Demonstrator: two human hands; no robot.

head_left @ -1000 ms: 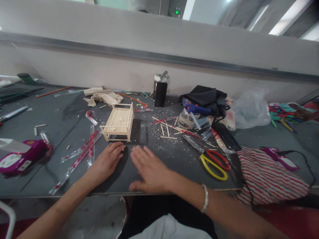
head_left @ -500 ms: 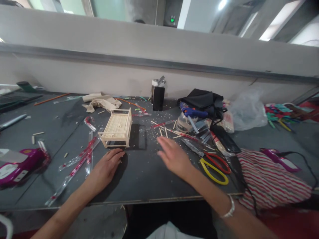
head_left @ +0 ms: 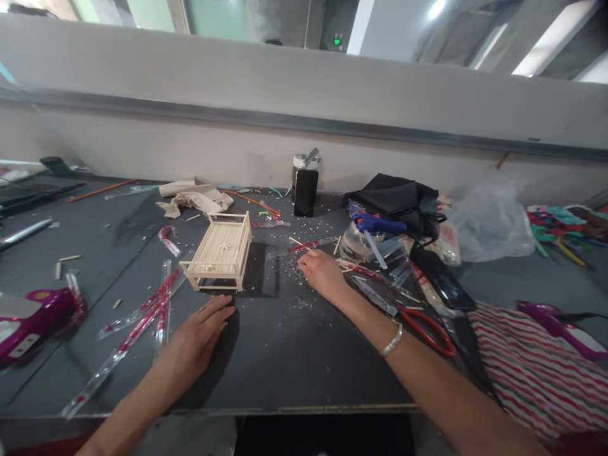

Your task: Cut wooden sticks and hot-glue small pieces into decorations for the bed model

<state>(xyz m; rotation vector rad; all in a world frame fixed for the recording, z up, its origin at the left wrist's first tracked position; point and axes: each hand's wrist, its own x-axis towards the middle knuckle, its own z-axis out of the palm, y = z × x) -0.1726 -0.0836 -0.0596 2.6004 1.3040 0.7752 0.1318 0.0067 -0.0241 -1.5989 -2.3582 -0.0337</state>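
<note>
As I look down through the head camera, the left hand (head_left: 202, 335) lies palm down on the dark grey tabletop (head_left: 285, 361), its grip loosely spread and holding nothing that I can see. Just beyond its fingertips, left of centre, stands a small pale wooden frame shaped like a miniature bed (head_left: 222, 246), slatted on top and railed at both ends. To the right, the right hand (head_left: 322, 271), with a silver bangle (head_left: 392, 340) at the wrist, curls its fingers down beside thin pale wooden sticks (head_left: 337, 245); I cannot tell whether its grip has closed on one. Farther right I see a blue glue gun (head_left: 377, 222) near a clear round container (head_left: 351, 247). On the far side, a black phone (head_left: 306, 194) stands upright before a white-lidded bottle (head_left: 300, 162). Near left, clear plastic sleeves with red strips (head_left: 137, 332) cross one another.
</note>
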